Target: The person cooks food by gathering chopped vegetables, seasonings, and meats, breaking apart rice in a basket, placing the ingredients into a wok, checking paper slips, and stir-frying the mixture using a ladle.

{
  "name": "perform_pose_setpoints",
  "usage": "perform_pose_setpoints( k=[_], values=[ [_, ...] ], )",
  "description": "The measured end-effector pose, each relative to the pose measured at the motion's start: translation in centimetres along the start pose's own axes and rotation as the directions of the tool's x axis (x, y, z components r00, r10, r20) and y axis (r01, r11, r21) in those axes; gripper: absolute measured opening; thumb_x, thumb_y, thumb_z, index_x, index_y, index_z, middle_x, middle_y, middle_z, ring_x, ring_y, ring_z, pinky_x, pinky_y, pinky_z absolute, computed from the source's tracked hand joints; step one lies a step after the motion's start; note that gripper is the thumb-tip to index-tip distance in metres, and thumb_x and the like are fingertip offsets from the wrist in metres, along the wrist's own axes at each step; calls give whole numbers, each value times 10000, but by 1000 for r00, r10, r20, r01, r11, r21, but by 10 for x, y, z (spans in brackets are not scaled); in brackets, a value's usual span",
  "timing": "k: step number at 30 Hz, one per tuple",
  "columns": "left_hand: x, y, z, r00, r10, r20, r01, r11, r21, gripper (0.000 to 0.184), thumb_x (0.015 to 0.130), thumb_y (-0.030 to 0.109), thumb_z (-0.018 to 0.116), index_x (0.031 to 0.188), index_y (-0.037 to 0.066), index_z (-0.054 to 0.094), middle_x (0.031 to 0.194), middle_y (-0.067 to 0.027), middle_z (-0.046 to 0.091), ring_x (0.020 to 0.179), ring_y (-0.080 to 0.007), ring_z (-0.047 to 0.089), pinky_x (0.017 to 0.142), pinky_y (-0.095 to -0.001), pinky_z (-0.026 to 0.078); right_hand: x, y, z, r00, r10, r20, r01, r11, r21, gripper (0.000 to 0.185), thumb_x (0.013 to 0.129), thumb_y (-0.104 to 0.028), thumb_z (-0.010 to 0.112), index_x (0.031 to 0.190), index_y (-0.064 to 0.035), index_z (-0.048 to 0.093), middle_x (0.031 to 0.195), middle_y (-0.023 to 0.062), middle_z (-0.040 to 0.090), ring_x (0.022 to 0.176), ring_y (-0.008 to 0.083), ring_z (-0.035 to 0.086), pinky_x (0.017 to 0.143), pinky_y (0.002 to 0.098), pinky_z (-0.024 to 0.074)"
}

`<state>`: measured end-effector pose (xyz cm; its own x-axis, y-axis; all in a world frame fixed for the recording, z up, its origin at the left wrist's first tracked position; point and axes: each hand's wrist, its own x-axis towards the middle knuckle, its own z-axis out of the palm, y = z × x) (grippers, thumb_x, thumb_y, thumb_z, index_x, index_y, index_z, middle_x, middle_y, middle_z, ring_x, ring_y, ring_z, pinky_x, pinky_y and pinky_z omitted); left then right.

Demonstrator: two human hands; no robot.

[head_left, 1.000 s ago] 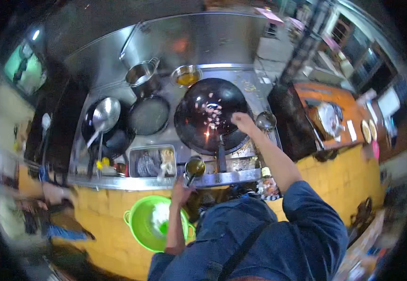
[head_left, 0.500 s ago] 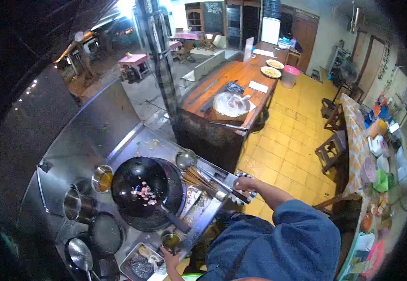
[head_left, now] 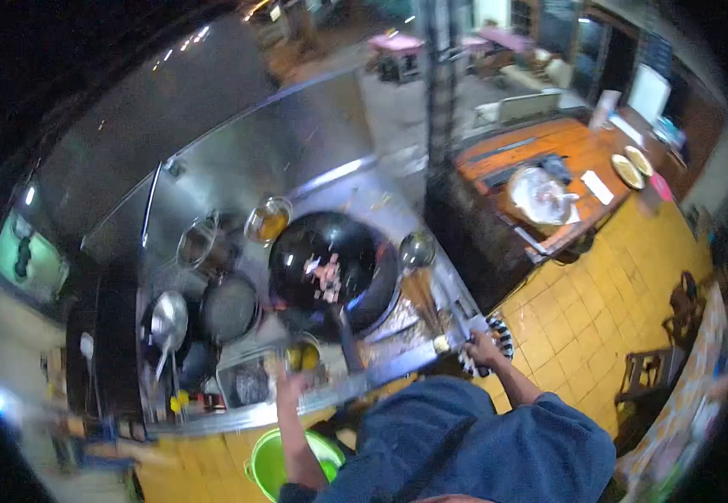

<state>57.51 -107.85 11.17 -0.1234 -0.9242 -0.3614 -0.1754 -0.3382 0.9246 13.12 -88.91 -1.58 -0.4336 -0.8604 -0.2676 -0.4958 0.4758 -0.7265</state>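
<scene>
My right hand [head_left: 483, 349] is closed around the handle end of a ladle [head_left: 417, 249], whose bowl rests on the steel counter right of the wok. My left hand [head_left: 288, 386] is smeared by motion at the counter's front, beside a small cup of yellowish liquid [head_left: 303, 356]; its fingers do not show clearly. A rectangular metal tray [head_left: 223, 367] with a dark plastic bag in it lies left of that hand. Pinkish chopped pieces [head_left: 325, 277] sit in the black wok [head_left: 301, 243]. Bamboo sticks bound as a brush [head_left: 421, 302] lie below the ladle's bowl.
Behind the wok stand a container of orange-yellow liquid [head_left: 270, 221] and a metal pot [head_left: 199, 243]. A small pan [head_left: 230, 308] and a skimmer [head_left: 169, 318] are left. A green bucket [head_left: 270, 469] is on the floor. Rightward, a wooden table [head_left: 540, 138] bears a large bowl [head_left: 538, 197].
The view has swung left, bringing the green bucket and left-hand wall into sight. My left hand, earlier at the small cup, now appears blurred beside it. My right hand stays at the ladle's handle.
</scene>
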Motion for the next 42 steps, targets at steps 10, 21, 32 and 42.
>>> perform_pose_setpoints(
  k=[10, 21, 32, 42],
  values=[
    [96, 92, 30, 948, 291, -131, -274, 952, 134, 798, 660, -61, 548, 1390, 78, 256, 1180, -158, 520, 897, -203, 547, 646, -270, 475, -17, -93, -43, 969, -239, 55, 242, 969, -57, 287, 768, -195, 597, 1018, -62, 556, 840, 195, 613, 749, 368, 598, 685, 437, 462],
    [146, 119, 39, 950, 312, -26, -309, 947, 83, 798, 683, -114, 529, 1390, 148, 268, 1046, -147, 566, 712, -213, 614, 357, -280, 432, 38, -183, -13, 883, -297, 362, 395, 889, -233, 337, 815, -158, 417, 1131, -85, 510, 862, 229, 619, 810, 385, 613, 695, 495, 485],
    [150, 169, 74, 706, 701, 98, -372, 250, 894, 727, 725, -48, 512, 1373, 220, 321, 1024, -233, 509, 949, -413, 510, 833, -446, 414, 48, -199, 27, 911, -411, 20, 405, 888, -218, 239, 836, -138, 408, 923, 40, 542, 687, 217, 606, 634, 370, 620, 550, 466, 495],
    [138, 229, 77, 580, 778, 244, -326, -53, 944, 635, 769, -24, 468, 1337, 244, 373, 995, -175, 463, 787, -389, 567, 654, -450, 462, 42, -195, 67, 433, -886, -169, 448, 374, -812, 257, 745, -131, 483, 843, 83, 585, 622, 178, 564, 497, 256, 548, 400, 349, 418]
  ],
)
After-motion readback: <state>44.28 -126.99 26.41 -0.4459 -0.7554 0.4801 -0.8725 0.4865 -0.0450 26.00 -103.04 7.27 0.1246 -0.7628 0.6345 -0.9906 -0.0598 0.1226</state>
